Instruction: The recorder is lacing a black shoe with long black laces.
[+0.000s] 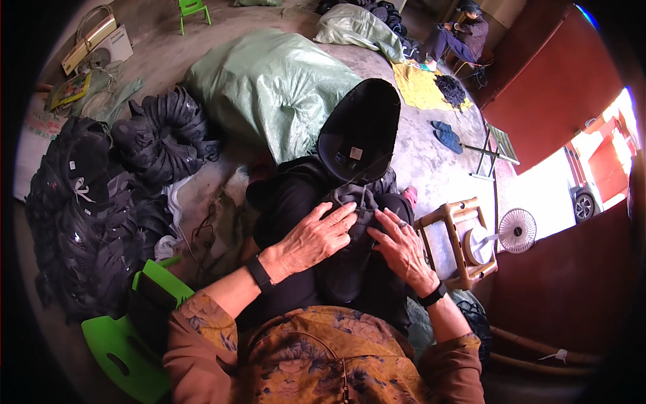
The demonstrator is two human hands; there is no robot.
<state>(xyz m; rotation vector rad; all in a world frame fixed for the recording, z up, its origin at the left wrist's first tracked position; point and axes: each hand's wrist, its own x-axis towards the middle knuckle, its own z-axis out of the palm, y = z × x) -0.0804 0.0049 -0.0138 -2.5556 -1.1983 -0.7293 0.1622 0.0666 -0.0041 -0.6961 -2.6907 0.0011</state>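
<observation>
On the person's lap lies a dark shoe upper (350,259), and both hands press on it. The left hand (316,239) lies flat across the upper's top edge, fingers spread and curled over the fabric, gripping it rather than closed in a fist. The right hand (402,248) rests on the upper's right side, fingers extended and pinching at the material near a thin thread (367,176) that runs upward from the upper. Just beyond the upper, a black shoe sole (360,131) stands tilted toward the camera, its inner face showing.

The thread looks taut; a hard tug could likely snap it or pull the stitch crooked, and the upper might slide off the knees if either hand lets go.

Left of the upper sits a green plastic stool (131,343), and farther left heaps of black shoe parts (87,215). Right of the upper stands a small wooden stool (457,242) and a white fan (517,230). Behind the upper bulges a big green sack (269,87), and farthest back another person (461,34) sits beside a yellow cloth (417,84).
</observation>
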